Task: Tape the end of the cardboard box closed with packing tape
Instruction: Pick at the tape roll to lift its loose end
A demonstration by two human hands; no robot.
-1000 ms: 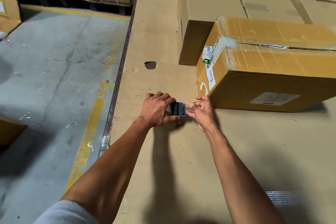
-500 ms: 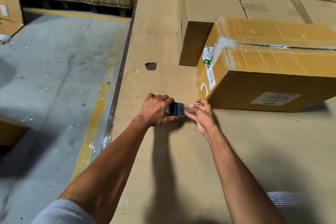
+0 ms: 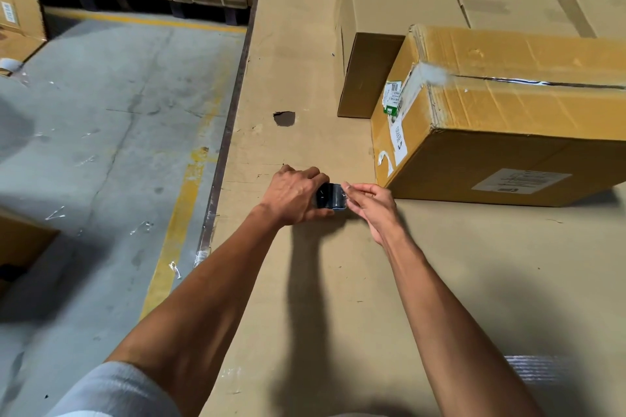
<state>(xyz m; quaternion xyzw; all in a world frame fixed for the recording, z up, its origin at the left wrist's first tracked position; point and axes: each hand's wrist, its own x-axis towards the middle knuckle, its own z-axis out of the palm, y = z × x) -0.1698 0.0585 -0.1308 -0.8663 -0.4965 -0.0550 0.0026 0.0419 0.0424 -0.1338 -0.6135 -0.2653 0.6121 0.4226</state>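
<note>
The cardboard box (image 3: pixel 508 118) sits at the right of the frame on a big brown cardboard surface (image 3: pixel 338 281). Near the middle, the left hand (image 3: pixel 291 195) is wrapped around a dark tape roll (image 3: pixel 330 196). The right hand (image 3: pixel 371 205) pinches the tape's end beside it.

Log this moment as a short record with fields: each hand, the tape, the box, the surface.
left hand: closed around the tape roll
right hand: fingertips pinching at the roll's free end, beside the left hand
tape: dark roll held just above the surface, no strip pulled out that I can see
cardboard box: lies on its side to the right of the hands, labels on its near end, not touched
surface: cardboard-covered bench with a small hole beyond the hands
task state: taping of the end not yet begun
</note>
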